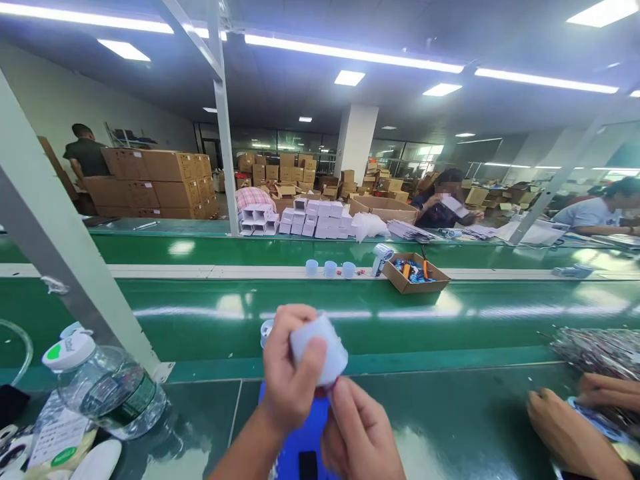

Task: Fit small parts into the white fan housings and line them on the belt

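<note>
My left hand (293,367) is wrapped round a pale blue plastic housing (320,348), its thumb pressed across the near side. At the housing's lower edge my right hand (357,427) is closed in a pinch. A speck of red shows by those fingertips, but what they hold is too small and blurred to name. Behind my left hand, a round pale blue part (267,331) stands on the green belt, partly hidden. Under both hands lies a blue mat (305,440) with a small black block (308,465) on it.
Three pale blue cups (330,269) and a cardboard tray of tools and parts (415,283) stand on the middle strip. A water bottle (107,387) is at left beside a metal post. A co-worker's hands (575,427) and a wire pile (600,350) are at right.
</note>
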Demonstrator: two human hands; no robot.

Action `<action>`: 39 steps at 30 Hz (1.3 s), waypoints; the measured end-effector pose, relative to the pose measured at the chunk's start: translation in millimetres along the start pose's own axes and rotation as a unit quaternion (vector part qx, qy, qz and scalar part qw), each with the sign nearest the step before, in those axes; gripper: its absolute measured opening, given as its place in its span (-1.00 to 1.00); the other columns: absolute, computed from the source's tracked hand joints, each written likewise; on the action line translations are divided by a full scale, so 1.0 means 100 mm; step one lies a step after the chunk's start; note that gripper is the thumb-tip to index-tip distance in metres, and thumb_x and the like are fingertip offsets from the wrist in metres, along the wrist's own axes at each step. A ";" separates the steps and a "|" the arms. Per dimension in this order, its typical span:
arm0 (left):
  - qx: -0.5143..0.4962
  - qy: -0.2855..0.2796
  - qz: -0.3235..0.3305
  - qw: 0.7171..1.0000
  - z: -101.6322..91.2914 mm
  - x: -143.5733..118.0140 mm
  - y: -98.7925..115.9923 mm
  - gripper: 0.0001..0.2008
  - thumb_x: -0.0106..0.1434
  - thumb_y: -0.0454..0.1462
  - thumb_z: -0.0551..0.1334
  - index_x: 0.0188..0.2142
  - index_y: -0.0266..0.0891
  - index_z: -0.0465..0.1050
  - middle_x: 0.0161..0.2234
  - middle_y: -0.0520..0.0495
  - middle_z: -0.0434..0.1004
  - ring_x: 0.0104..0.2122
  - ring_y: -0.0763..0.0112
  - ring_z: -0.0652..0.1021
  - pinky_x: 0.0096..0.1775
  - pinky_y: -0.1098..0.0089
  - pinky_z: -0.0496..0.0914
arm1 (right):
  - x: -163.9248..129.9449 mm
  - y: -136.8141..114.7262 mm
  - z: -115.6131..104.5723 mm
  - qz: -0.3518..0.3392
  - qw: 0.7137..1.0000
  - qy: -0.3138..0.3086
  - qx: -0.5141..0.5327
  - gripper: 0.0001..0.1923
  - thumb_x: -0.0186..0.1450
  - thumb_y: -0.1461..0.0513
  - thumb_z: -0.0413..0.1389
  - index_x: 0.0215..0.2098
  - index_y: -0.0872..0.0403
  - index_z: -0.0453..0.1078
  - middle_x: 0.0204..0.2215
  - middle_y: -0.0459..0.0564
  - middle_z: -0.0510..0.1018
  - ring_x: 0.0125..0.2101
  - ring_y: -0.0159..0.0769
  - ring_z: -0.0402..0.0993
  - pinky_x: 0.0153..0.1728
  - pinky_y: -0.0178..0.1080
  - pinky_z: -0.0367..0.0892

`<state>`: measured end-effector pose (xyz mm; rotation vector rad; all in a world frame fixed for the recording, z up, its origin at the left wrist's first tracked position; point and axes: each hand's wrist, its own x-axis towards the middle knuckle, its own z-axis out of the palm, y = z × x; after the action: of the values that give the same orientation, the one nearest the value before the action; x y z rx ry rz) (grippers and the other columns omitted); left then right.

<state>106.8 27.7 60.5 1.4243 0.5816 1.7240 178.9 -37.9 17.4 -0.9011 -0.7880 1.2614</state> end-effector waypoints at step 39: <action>0.000 0.027 -0.213 0.977 -0.77 0.62 -0.72 -0.84 0.10 -0.26 0.24 -0.41 -0.25 0.26 -0.39 0.02 0.35 -0.35 0.46 0.42 -0.26 0.36 0.38 | 0.32 0.61 -0.77 -0.171 0.878 -0.084 -0.440 -0.80 0.40 0.13 -0.02 -0.35 0.04 0.24 -0.49 -0.12 0.34 -0.49 -0.31 0.26 -0.43 -0.26 0.18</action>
<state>51.7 129.5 21.7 1.1524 0.8487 1.4218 224.6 -11.6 -71.1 -1.2947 -1.6505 0.6338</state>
